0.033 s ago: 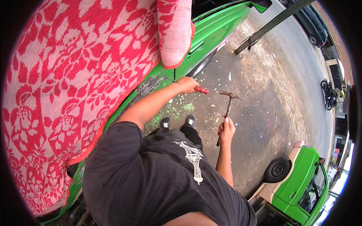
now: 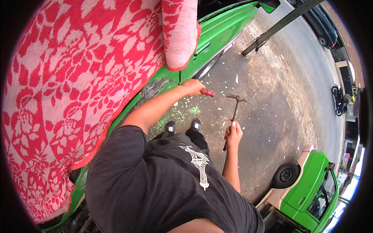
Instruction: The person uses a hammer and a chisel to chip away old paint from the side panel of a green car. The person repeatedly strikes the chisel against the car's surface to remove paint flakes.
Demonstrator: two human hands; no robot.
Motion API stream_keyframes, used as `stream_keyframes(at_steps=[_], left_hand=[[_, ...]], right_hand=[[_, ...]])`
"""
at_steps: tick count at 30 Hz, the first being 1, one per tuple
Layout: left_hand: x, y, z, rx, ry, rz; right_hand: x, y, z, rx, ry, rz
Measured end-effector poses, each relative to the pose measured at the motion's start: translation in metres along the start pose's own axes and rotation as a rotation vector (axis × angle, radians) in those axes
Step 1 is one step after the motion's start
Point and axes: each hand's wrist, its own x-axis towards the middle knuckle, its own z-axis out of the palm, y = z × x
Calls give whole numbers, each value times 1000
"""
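My left hand (image 2: 191, 87) is closed round a screwdriver-like tool with a red handle (image 2: 208, 93). Its thin metal shaft points left and reaches a scraped grey patch (image 2: 153, 88) on the green car body (image 2: 187, 73); whether the tip touches the panel I cannot make out. In my right hand (image 2: 233, 134) is a hammer (image 2: 236, 106), gripped along its dark shaft. The narrow, rusty-looking hammer head is held up, a short gap to the right of the red handle's end. A red and pink floral blanket (image 2: 89, 58) covers much of the car on the left.
Green paint flakes (image 2: 182, 110) and pale scraps litter the concrete floor (image 2: 264, 97) around my shoes (image 2: 195, 124). A slanting metal post (image 2: 268, 35) rises at the upper right. Another green vehicle (image 2: 307, 186) stands at the lower right, and a motorbike (image 2: 337, 100) at the far right.
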Motion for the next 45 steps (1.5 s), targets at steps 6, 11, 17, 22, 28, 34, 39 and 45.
stream_keyframes(at_steps=[6, 11, 17, 22, 28, 34, 39, 45], left_hand=[[2, 0, -3, -7, -16, -9], [4, -1, 1, -24, -15, -25], [3, -3, 0, 24, 86, 50], [0, -20, 7, -10, 85, 182], [-1, -14, 5, -1, 80, 162], [2, -9, 5, 52, 36, 120], [6, -7, 5, 106, -4, 40], [14, -7, 1, 90, -1, 5]], right_hand=[[2, 5, -4, -15, -6, -1], [6, 7, -6, -12, -1, 4], [10, 4, -10, -45, 0, -2], [14, 5, -12, -57, -8, 11], [16, 0, -7, -61, -28, 46], [16, -1, -5, -53, -41, 58], [16, -2, -5, -70, -20, 53], [24, 1, -8, -51, -39, 115]])
